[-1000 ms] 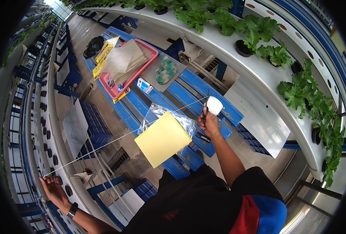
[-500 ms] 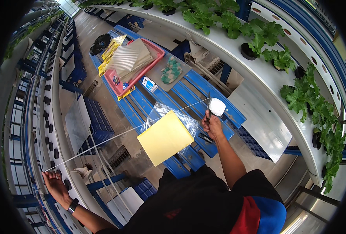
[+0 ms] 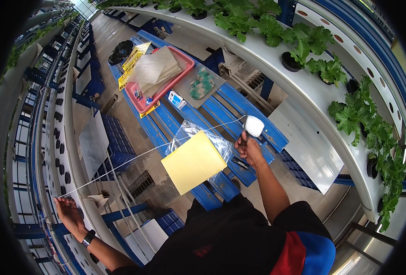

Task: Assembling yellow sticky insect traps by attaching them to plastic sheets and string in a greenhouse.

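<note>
My right hand (image 3: 249,147) holds up a white spool of string (image 3: 254,125) over the blue slatted bench (image 3: 239,105). A thin white string (image 3: 148,153) runs taut from the spool across the aisle to my left hand (image 3: 69,214), which pinches its far end near the white channel with round holes. A yellow square sheet (image 3: 193,161) lies on a clear plastic bag (image 3: 221,144) on the bench, just below the string.
A pink tray (image 3: 184,73) with grey sheets, a small white and blue box (image 3: 177,99) and a grey mat with green items (image 3: 200,85) sit farther along the bench. Leafy green plants (image 3: 304,46) grow in the curved white channel on the right. Blue crates (image 3: 118,142) stand on the floor.
The string stays stretched between both hands. My right hand with the spool has shifted slightly, and my left hand remains low at the left.
</note>
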A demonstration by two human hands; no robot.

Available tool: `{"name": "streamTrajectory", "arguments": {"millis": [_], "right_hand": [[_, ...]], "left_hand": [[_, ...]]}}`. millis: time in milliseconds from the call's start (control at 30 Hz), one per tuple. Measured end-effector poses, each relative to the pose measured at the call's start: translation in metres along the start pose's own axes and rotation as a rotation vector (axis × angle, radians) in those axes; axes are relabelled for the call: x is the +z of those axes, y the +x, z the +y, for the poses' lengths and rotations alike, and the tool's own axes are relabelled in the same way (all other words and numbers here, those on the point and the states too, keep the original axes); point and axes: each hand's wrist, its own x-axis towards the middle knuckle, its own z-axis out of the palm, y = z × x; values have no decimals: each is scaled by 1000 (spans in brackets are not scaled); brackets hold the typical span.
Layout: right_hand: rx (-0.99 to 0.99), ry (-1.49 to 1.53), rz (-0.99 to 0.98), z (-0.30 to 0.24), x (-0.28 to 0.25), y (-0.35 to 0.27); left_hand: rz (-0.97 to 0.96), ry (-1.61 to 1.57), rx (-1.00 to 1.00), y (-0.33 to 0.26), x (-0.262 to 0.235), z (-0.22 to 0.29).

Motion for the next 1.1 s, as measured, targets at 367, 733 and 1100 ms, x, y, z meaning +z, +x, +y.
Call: {"name": "streamTrajectory", "arguments": {"millis": [367, 733, 1100], "right_hand": [[13, -94, -78, 5, -6, 1], [130, -175, -121, 7, -14, -1], [48, -321, -61, 7, -17, 0]], "left_hand": [[1, -341, -9, 24, 22, -26], [342, 181, 200, 68, 132, -96], [-1026, 751, 394, -53, 365, -359]]}}
